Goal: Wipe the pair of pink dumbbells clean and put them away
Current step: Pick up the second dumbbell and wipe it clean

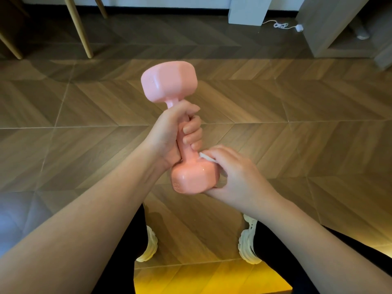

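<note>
Glossy pink plastic dumbbell (169,81), held nearly upright above the wooden herringbone floor (275,102), left grip (174,134) curled round its middle handle, right grip (235,177) pinching a small white wipe (207,157) against the lower head.

herringbone wood floor (297,102) all round, pale seams running across it. far left, slanted wooden legs (81,28) stand in shadow. at the far edge, a light wall (148,0) over dark skirting (148,9). a white post (248,9) far right of centre, a white cable (280,25) coiled just right of it. far right, an open beige cabinet (326,24). a warm yellow glow (212,279) on the near floor.
</note>
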